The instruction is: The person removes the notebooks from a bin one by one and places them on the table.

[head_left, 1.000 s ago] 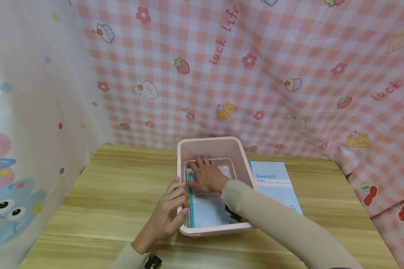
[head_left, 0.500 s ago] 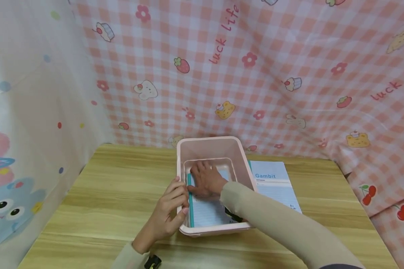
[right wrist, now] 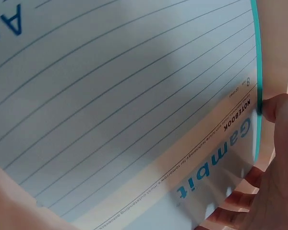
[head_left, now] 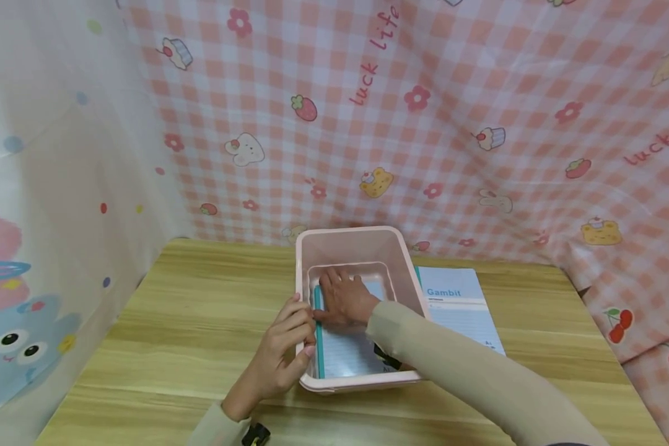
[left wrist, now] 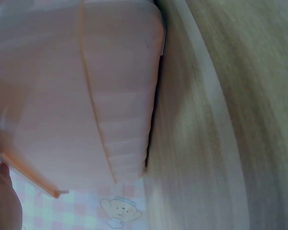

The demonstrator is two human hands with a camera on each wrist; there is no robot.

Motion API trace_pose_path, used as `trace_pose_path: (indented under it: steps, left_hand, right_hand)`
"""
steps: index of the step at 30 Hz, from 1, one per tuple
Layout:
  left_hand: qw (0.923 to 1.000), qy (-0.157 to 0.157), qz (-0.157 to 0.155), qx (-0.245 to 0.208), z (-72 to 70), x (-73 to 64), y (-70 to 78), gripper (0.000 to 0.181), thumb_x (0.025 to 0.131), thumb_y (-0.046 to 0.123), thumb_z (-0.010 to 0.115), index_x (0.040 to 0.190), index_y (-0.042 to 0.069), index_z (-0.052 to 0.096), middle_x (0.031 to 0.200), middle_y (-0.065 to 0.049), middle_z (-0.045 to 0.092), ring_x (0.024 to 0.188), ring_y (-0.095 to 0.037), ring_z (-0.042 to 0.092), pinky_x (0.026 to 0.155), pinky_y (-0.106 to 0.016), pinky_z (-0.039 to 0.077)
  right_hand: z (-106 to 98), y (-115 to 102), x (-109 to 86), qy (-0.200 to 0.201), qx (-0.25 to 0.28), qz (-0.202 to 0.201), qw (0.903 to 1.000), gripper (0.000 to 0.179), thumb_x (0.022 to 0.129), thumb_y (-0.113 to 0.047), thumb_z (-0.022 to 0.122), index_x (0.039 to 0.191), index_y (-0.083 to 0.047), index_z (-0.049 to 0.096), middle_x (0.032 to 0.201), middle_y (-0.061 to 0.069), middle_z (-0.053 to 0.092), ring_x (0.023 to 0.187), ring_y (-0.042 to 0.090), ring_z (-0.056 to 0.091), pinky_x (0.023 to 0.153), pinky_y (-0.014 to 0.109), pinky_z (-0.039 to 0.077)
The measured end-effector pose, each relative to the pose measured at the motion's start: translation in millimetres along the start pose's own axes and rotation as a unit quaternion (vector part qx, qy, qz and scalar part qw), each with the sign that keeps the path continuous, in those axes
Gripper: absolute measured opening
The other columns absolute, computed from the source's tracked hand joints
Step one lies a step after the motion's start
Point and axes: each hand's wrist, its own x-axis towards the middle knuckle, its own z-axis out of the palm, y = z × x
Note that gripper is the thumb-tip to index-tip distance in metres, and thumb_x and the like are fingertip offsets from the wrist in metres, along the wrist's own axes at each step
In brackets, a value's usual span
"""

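Observation:
A pale pink plastic bin (head_left: 352, 246) stands on the wooden table, with a light blue lined notebook (head_left: 348, 354) lying at its bottom. My left hand (head_left: 283, 347) holds the bin's left rim, fingers bent over the edge. My right hand (head_left: 344, 300) reaches down inside, over the top part of the notebook. The right wrist view has the thumb (right wrist: 274, 109) by the green spine and the fingertips along the top edge, beside the "Gambit" lettering. In the left wrist view, the outer bin wall (left wrist: 48, 105) fills much of the picture.
A second notebook (head_left: 458, 303) with the same cover lies on the table (head_left: 201, 297), right of the bin and partly behind it. A pink checked cloth (head_left: 334, 148) hangs along the back. White patterned cloth (head_left: 50, 155) hangs at the left.
My right hand's fingers have drawn back slightly from the far end of the bin to the notebook's top edge. The left hand and the bin stay in place.

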Motion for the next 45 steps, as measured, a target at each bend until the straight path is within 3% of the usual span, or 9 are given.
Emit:
trace_pose_path:
  steps: [5,16,21,27,36,45]
  left_hand:
    - [1.0,0.003,0.002,0.003,0.3,0.6,0.8,0.012,0.087,0.013,0.054,0.075,0.015,0.054,0.083,0.0,0.057,0.104,-0.024,0.055,0.124,-0.047,0.028]
    - [1.0,0.0,-0.004,0.001,0.7,-0.8,0.6,0.012,0.087,0.014,0.054,0.075,0.015,0.054,0.083,0.0,0.057,0.104,-0.023,0.055,0.125,-0.047,0.027]
    - [1.0,0.0,-0.002,0.002,0.8,-1.7,0.3,0.012,0.087,0.014,0.054,0.075,0.015,0.053,0.083,0.0,0.057,0.105,-0.024,0.055,0.125,-0.047,0.026]
    - [1.0,0.001,0.004,-0.003,1.0,-1.3,0.0,0.012,0.087,0.013,0.055,0.075,0.015,0.053,0.083,0.0,0.056,0.105,-0.024,0.055,0.125,-0.046,0.027]
    - [1.0,0.002,0.007,-0.005,0.7,0.8,0.9,0.011,0.086,0.012,0.055,0.075,0.015,0.053,0.083,0.0,0.056,0.104,-0.023,0.054,0.125,-0.045,0.026]
    - [0.9998,0.007,0.013,-0.01,1.2,0.9,0.3,0.011,0.085,0.011,0.055,0.075,0.014,0.054,0.083,-0.001,0.056,0.1,-0.024,0.054,0.125,-0.045,0.026]
  right_hand:
    - [-2.7,-0.4,-0.7,0.042,-0.03,-0.002,0.9987,0.079,0.092,-0.074,0.05,0.134,-0.008,0.043,0.139,0.012,0.051,0.126,0.032,0.053,0.099,0.048,0.052]
    - [-4.6,-0.8,1.8,0.073,-0.052,0.019,0.9958,0.082,0.081,-0.082,0.056,0.12,-0.012,0.043,0.113,0.009,0.065,0.103,0.027,0.054,0.081,0.042,0.053]
    - [-4.2,-0.9,4.1,0.089,-0.04,0.024,0.995,0.081,0.081,-0.081,0.059,0.119,-0.012,0.04,0.097,0.008,0.07,0.095,0.028,0.057,0.075,0.042,0.054]
    - [-4.9,0.3,5.2,0.122,-0.04,0.015,0.9916,0.067,0.085,-0.072,0.06,0.11,-0.013,0.041,0.079,0.005,0.066,0.078,0.027,0.06,0.064,0.037,0.052]
    - [-6.8,-0.1,5.8,0.135,-0.049,0.0,0.9897,0.049,0.089,-0.057,0.059,0.114,-0.016,0.05,0.101,0.007,0.07,0.095,0.028,0.055,0.087,0.04,0.05]
    - [-14.6,3.1,3.1,0.142,-0.026,-0.011,0.9894,0.042,0.095,-0.052,0.055,0.105,-0.013,0.044,0.106,0.008,0.057,0.094,0.028,0.046,0.082,0.038,0.039]
